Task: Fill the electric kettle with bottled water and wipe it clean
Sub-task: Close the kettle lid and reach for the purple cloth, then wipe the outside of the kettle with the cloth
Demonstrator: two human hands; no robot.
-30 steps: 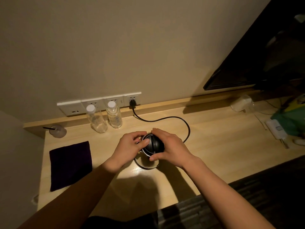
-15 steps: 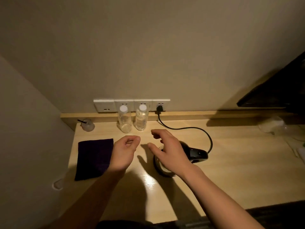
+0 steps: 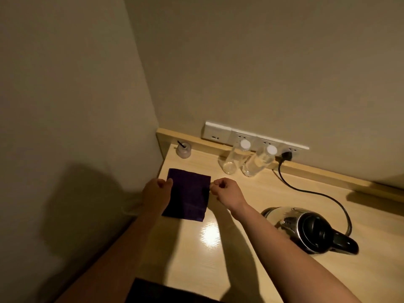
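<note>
A dark purple cloth (image 3: 188, 195) lies flat at the left end of the wooden desk (image 3: 218, 259). My left hand (image 3: 156, 191) pinches its left edge, and my right hand (image 3: 226, 192) is closed at its right edge. The steel electric kettle (image 3: 306, 228), with black lid and handle, stands to the right of my right forearm, lid down. Two clear water bottles (image 3: 234, 160) (image 3: 259, 162) with white caps stand against the back ledge; the left one looks nearly empty.
The kettle's black cord (image 3: 323, 193) loops across the desk to a plug in the white socket strip (image 3: 251, 137). A small jar with a dark stick (image 3: 183, 149) sits in the back left corner. Walls close the desk at the left and back.
Both hands left the kettle and moved left to the purple cloth, closing on its two side edges. The view swung left, so the kettle now sits at the right.
</note>
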